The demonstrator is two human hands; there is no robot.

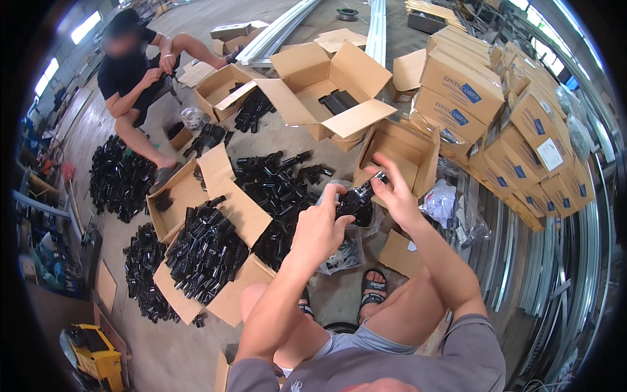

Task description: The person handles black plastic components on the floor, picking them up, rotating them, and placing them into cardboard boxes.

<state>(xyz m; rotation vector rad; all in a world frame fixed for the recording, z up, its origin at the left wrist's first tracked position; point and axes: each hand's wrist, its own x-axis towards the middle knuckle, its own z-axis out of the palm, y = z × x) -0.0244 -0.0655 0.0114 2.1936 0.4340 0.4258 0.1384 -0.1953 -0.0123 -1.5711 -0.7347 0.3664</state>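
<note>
My right hand (397, 196) is raised in front of me, its thumb and fingers pinching a small glossy black fitting (380, 176) with a shiny end. To its left, my left hand (320, 228) is held palm inward, thumb and forefinger apart in a curve. Between the two hands are glossy black parts (356, 206), close to my left fingertips. Whether my left hand touches them I cannot make out. Clear plastic with small parts in it (343, 257) lies below my hands, partly hidden by my left hand.
A heap of black fittings (271, 189) and a heaped open carton (245, 287) lie to my left. Open cartons (307, 75) stand ahead. Stacked closed boxes (464, 85) and metal profiles (522, 261) are at right. Another person (130, 75) sits far left, hands together.
</note>
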